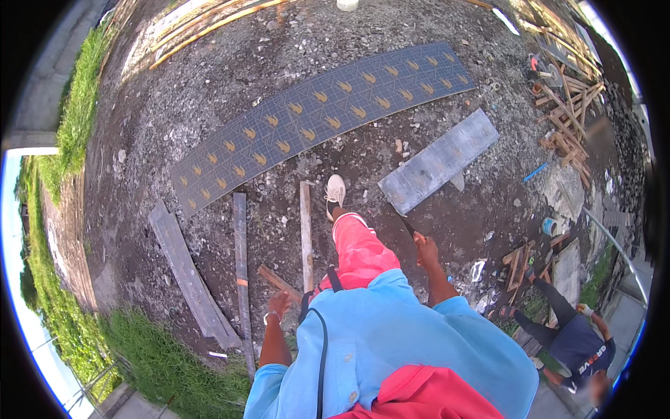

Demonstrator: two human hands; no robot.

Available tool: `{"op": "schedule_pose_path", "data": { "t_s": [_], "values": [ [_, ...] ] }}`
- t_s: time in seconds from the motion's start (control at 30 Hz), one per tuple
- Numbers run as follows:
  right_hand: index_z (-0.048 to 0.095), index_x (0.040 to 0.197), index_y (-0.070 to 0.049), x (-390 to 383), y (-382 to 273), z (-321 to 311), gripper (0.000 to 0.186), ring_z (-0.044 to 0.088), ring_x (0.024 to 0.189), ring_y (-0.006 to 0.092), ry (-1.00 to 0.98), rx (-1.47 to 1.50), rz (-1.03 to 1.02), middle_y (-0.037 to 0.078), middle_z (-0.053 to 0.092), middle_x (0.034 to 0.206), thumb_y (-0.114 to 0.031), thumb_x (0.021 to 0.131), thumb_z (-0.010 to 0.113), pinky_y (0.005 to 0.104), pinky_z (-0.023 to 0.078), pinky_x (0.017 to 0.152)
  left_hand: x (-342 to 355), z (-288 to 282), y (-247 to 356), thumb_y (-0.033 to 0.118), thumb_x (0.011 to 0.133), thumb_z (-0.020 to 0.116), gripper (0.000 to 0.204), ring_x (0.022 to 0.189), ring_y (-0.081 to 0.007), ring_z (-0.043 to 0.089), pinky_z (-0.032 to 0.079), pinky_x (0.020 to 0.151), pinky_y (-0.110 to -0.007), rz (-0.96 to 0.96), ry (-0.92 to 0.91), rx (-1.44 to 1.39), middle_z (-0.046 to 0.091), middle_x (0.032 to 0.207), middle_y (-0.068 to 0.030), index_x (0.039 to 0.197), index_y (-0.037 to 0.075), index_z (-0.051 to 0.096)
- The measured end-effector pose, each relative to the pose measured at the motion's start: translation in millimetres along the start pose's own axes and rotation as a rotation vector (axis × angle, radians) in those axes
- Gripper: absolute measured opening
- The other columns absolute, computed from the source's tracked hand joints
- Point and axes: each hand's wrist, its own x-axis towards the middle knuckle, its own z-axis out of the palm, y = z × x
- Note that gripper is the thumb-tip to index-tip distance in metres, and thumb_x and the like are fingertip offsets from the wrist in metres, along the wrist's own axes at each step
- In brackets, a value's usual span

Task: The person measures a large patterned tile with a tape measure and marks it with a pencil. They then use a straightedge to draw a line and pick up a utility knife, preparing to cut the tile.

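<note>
My right hand [426,251] is closed around a dark, narrow tool [407,225] that points forward and left; its exact kind is hard to make out. Hanging low at my left side, my left hand [279,303] wears a pale wristband. Its fingers are too small and turned away to tell how they are held, and nothing shows in it. Ahead of my right hand lies a grey board [440,162] on the ground. A long dark panel [321,115] with yellow printed marks stretches across the ground beyond my stepping foot. Near my left hand is a short brown wood piece [278,283].
Narrow planks [306,234] and a dark strip [241,272] lie to the left, beside a wide grey board [188,272]. Scrap wood [569,133] is heaped at the far right, near a power saw [546,72]. Another person [576,342] is at lower right. Gravel covers the ground.
</note>
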Motion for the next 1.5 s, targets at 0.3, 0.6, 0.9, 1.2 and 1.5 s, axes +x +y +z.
{"op": "schedule_pose_path", "data": {
  "t_s": [0.3,0.6,0.9,1.2,1.5],
  "values": [
    [0.065,0.121,0.000,53,-216,60,0.046,0.063,0.055,0.0202,-0.009,0.094,-0.271,0.011,0.067,0.075,-0.037,0.095,0.073,0.0397,0.049,0.053,60,-54,302,0.032,0.102,0.069,0.037,0.083,-0.0148,0.068,0.052,0.063,-0.028,0.232,0.080,0.077,0.071,0.109,-0.0052,0.132,0.012,0.065],
    [0.066,0.122,-0.001,-20,-238,39,0.045,0.059,0.052,0.0177,0.034,0.279,-0.020,0.008,0.065,0.073,-0.035,0.093,0.076,0.0381,0.046,0.047,125,-6,488,0.037,0.105,0.069,0.042,0.083,-0.0144,0.070,0.054,0.064,-0.028,0.394,-0.229,0.245,0.075,0.112,-0.0063,0.137,0.012,0.062],
    [0.065,0.102,-0.003,-276,-77,188,0.027,0.058,0.047,0.0188,0.518,0.853,0.340,0.007,0.060,0.065,-0.025,0.090,0.076,0.0399,0.042,0.041,177,-30,490,0.030,0.102,0.070,0.026,0.066,-0.0143,0.066,0.045,0.049,-0.028,0.219,-0.543,0.760,0.073,0.092,-0.0029,0.124,0.015,0.066],
    [0.072,0.100,-0.008,-399,-5,466,0.021,0.058,0.050,0.0193,0.324,0.641,0.699,0.004,0.062,0.067,-0.028,0.093,0.075,0.0373,0.045,0.045,204,-163,534,0.027,0.103,0.063,0.045,0.099,-0.0374,0.074,0.059,0.076,-0.049,-0.085,-0.516,0.559,0.073,0.120,-0.0198,0.145,0.013,0.053],
    [0.074,0.098,-0.007,-347,-63,468,0.025,0.061,0.052,0.0177,0.380,0.916,0.516,0.003,0.063,0.067,-0.031,0.092,0.075,0.0377,0.048,0.046,219,-138,582,0.026,0.104,0.060,0.037,0.083,-0.0302,0.073,0.056,0.063,-0.042,0.136,-0.498,0.786,0.075,0.110,-0.0160,0.137,0.010,0.058]
  ]
}}
